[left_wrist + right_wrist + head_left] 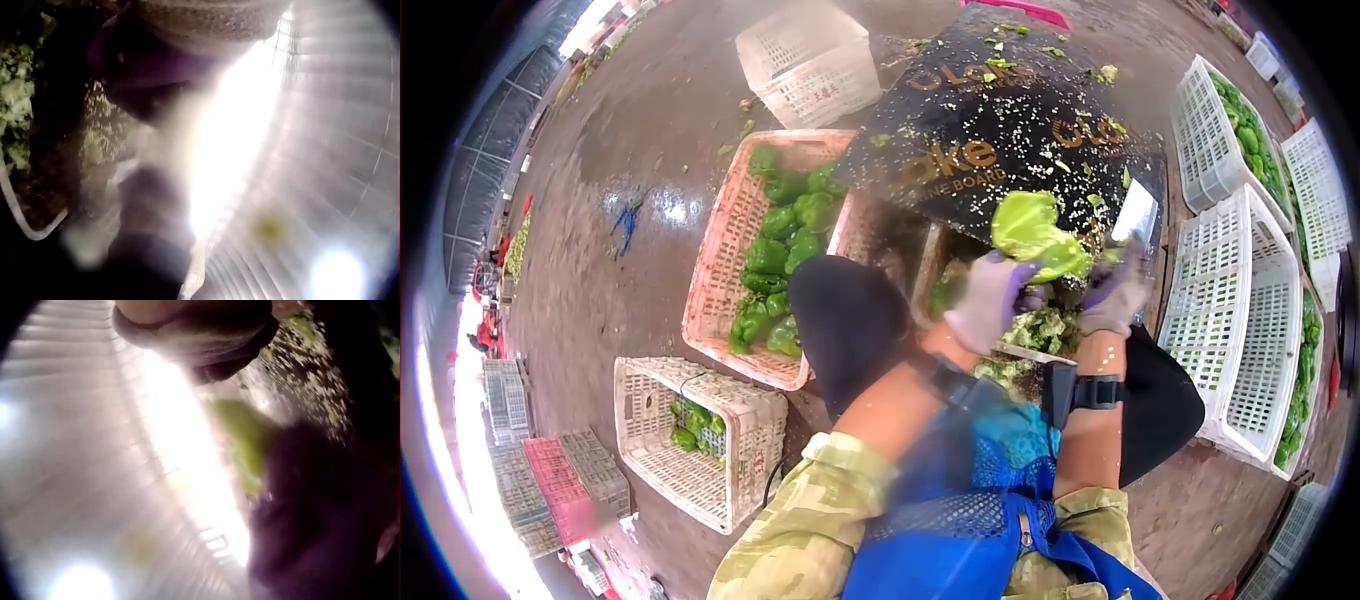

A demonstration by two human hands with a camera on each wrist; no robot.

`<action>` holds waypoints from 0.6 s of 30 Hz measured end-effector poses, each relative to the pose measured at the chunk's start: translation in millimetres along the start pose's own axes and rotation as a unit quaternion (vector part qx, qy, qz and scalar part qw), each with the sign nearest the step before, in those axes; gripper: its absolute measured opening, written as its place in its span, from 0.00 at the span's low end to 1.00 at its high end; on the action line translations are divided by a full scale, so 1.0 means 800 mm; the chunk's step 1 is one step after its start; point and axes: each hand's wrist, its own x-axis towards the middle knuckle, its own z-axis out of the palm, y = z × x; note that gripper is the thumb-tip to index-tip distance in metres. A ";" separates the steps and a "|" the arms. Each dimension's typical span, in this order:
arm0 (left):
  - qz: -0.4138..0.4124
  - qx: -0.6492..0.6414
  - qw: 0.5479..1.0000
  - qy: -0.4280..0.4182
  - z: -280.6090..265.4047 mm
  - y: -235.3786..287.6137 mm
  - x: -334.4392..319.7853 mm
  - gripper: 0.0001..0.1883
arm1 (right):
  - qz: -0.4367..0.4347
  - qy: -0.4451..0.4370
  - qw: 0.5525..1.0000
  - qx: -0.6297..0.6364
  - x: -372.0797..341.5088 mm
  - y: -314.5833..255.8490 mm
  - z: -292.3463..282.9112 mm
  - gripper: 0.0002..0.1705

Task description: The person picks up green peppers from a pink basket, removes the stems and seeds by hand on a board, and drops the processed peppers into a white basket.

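Observation:
In the head view my left hand [988,300], in a white and purple glove, grips a split, light green bell pepper [1035,230] over the near end of the board. My right hand [1115,295], gloved alike, holds a wide-bladed knife [1137,212] with its blade pointing up and away. The knife's handle is hidden in the fist. Seeds and scraps cover the black printed board [960,125]. Below the hands lies a heap of cut pepper cores [1040,332]. Part of the green pepper [244,437] appears blurred in the right wrist view; glare washes out much of the left wrist view.
A pink crate [700,290] of whole green peppers stands left of the board. A tipped white crate [750,450] with a few peppers lies nearer. Another white crate [810,65] stands beyond. Stacked white crates [1215,320] line the right side.

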 end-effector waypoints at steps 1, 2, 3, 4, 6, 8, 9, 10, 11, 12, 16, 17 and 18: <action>-0.049 -0.025 0.998 0.030 -0.010 0.009 -0.002 0.13 | -0.071 0.041 0.996 -0.018 0.000 -0.031 0.008 0.15; -0.095 -0.052 0.992 0.063 -0.019 0.018 -0.003 0.13 | -0.178 -0.011 0.979 -0.096 0.043 -0.038 -0.028 0.15; -0.110 -0.049 0.990 0.072 -0.054 -0.009 0.016 0.15 | -0.153 -0.021 0.977 -0.148 0.040 -0.070 -0.022 0.15; -0.105 -0.041 0.992 0.063 -0.069 -0.015 0.018 0.15 | -0.107 -0.078 0.965 -0.226 0.048 -0.085 -0.022 0.17; -0.117 -0.093 0.987 0.056 -0.056 -0.001 0.008 0.15 | -0.010 -0.221 0.887 -0.405 0.072 -0.077 -0.038 0.25; -0.136 -0.081 0.987 0.017 -0.032 0.015 0.014 0.16 | -0.029 -0.311 0.770 -0.557 0.041 -0.059 -0.034 0.43; -0.145 -0.076 0.986 0.000 -0.022 0.021 0.015 0.17 | 0.025 -0.318 0.810 -0.492 0.024 -0.051 -0.025 0.45; -0.111 -0.076 0.991 -0.010 -0.009 0.025 0.013 0.17 | 0.080 -0.318 0.845 -0.423 0.006 -0.043 -0.015 0.48; -0.092 0.005 0.995 -0.045 -0.009 0.026 0.014 0.16 | 0.134 -0.310 0.872 -0.354 -0.011 -0.035 -0.005 0.50; -0.085 0.050 0.991 -0.090 -0.007 0.027 0.014 0.17 | 0.210 -0.294 0.878 -0.316 -0.016 -0.020 -0.006 0.47; -0.082 0.111 0.976 -0.166 -0.012 0.051 0.030 0.24 | 0.098 -0.224 0.929 -0.279 0.003 -0.016 0.002 0.18; -0.224 -0.001 0.973 -0.057 -0.011 0.069 0.030 0.25 | 0.020 -0.225 0.921 -0.316 0.017 -0.024 0.002 0.15; -0.189 -0.077 0.978 -0.051 -0.052 0.050 0.051 0.30 | -0.070 -0.204 0.919 -0.329 0.018 -0.040 0.013 0.14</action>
